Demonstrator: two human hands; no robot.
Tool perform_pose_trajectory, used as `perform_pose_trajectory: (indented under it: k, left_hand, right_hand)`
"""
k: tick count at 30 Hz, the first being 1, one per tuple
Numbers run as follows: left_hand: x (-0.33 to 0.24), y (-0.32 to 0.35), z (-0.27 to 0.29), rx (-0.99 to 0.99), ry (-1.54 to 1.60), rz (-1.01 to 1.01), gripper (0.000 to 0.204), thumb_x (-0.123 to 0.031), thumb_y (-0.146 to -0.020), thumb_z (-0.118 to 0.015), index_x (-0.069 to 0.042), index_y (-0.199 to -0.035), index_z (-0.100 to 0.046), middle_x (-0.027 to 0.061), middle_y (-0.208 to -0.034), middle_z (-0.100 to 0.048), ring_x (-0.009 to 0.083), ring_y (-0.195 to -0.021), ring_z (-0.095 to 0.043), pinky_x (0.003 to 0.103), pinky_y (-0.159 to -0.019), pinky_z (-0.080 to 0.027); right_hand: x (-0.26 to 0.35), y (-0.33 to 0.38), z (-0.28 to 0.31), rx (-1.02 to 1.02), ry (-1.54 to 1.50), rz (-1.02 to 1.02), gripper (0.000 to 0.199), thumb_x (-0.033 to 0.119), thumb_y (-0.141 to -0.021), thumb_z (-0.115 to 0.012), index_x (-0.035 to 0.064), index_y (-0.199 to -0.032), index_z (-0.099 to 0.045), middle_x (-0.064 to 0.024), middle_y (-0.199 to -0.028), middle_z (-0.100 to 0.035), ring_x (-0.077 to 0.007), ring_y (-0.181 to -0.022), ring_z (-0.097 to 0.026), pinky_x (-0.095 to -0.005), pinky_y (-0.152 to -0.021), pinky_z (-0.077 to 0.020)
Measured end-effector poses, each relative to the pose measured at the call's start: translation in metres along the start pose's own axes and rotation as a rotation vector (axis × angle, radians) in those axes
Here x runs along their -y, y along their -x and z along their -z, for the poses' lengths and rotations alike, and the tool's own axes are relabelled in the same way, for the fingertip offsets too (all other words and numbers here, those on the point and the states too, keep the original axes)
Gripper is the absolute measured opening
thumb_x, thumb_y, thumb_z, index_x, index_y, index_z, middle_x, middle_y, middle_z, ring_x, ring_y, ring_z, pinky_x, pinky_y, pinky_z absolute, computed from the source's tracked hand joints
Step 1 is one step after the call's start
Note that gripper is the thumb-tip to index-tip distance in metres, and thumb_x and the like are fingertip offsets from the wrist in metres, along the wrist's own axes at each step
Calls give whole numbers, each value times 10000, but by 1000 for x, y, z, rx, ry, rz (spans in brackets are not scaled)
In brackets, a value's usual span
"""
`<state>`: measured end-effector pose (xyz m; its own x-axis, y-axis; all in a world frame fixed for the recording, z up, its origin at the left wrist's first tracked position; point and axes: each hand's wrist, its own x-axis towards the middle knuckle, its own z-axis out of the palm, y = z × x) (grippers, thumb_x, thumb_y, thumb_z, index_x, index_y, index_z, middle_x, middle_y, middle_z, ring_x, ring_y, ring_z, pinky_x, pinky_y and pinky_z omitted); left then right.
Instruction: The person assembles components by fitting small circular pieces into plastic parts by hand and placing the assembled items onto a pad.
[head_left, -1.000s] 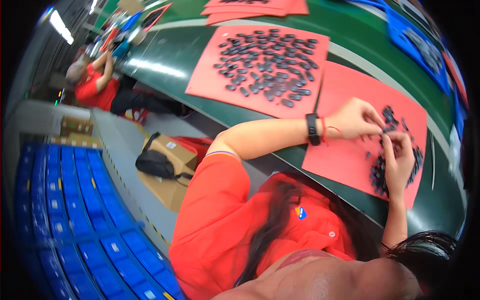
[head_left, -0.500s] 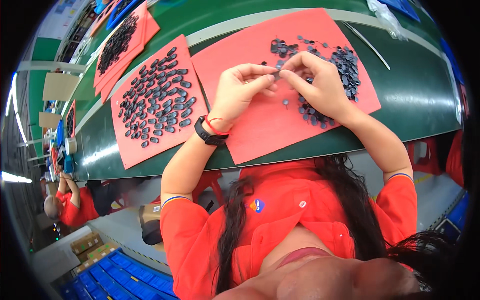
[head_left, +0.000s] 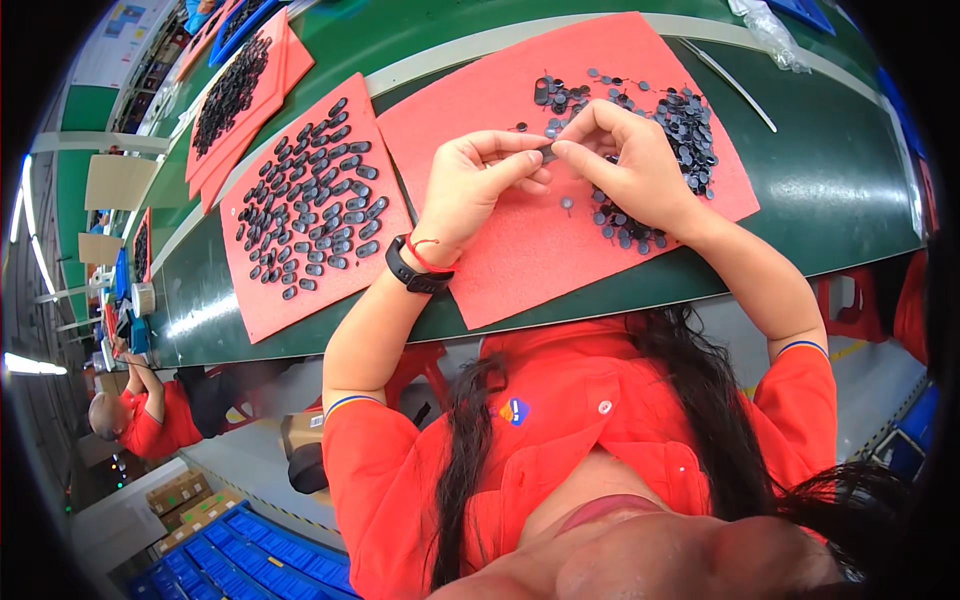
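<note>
My left hand (head_left: 478, 185) and my right hand (head_left: 632, 168) meet over the large pink foam mat (head_left: 530, 270). Between their closed fingertips is a small dark part (head_left: 547, 151), pinched from both sides; its shape is mostly hidden. Around and beyond my right hand lie many small round dark discs with short tails (head_left: 690, 135), some partly covered by that hand. A loose disc (head_left: 567, 203) rests on the mat between my wrists. On a second pink mat to the left, oblong black pieces (head_left: 320, 205) lie spread in loose rows.
White tweezers (head_left: 735, 85) lie on the green table (head_left: 820, 170), right of the large mat. A clear plastic bag (head_left: 770, 38) sits at the far right. More pink mats hold a dark heap (head_left: 232, 95) at the far left. Another person (head_left: 160, 410) works further left; blue crates (head_left: 240, 555) stand below.
My hands keep their pinch on the small dark part, with only slight finger movement. The whole view has shifted a little; the pieces on the mats look unchanged.
</note>
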<state>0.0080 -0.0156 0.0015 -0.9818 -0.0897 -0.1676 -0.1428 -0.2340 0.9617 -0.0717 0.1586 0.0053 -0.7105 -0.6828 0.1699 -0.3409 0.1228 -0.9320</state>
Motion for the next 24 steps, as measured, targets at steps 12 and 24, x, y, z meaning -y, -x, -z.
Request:
perform_pose_trajectory:
  k: [12, 24]
  left_hand:
    - [1, 3, -2, 14, -3, 12, 188, -32, -834, -591, 43, -1006, -606, 92, -861, -640, 124, -735, -623, 241, -685, -525]
    - [1, 3, -6, 24, 5, -27, 185, -28, -830, -600, 44, -1000, -603, 81, -885, -633, 118, -737, -614, 236, -656, -526]
  right_hand:
    - [-3, 1, -6, -59, 41, 96, 112, 79, -821, -616, -17, -832, -559, -52, -731, -604, -82, -641, -574, -219, -569, -466]
    - [-5, 5, -10, -110, -100, 44, 148, 61, -818, -614, -21, -893, -516, -52, -761, -600, -85, -642, -589, -204, -536, -466]
